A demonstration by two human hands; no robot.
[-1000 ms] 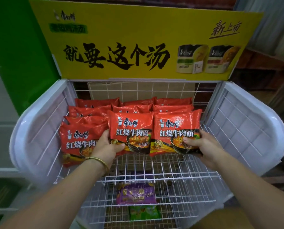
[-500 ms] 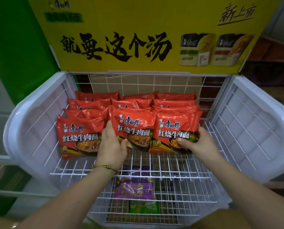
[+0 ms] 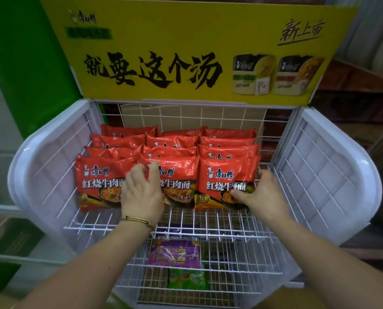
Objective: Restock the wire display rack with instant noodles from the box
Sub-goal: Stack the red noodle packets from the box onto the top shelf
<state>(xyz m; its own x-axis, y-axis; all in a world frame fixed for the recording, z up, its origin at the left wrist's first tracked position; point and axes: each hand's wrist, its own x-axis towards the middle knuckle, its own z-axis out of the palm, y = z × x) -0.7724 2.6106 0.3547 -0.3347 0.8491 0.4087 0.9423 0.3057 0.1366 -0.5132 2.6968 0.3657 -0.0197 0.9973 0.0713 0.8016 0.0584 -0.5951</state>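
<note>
Red noodle packets (image 3: 228,172) fill the wire rack (image 3: 208,228); left hand (image 3: 141,192) lies flat on one, right hand (image 3: 264,195) grips another.

Yellow banner (image 3: 186,41), green pillar (image 3: 30,63), cardboard sheet (image 3: 186,114), purple packet (image 3: 175,253)

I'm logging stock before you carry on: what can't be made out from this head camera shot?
All in the head view:
- Rear red noodle packets: front packets overlap them; only top strips show.
- Middle front packet: left hand covers part of its label.
- Right front packet: right hand hides its lower right corner.
- Purple packet and green packet below: print blurred behind shelf wires.
</note>
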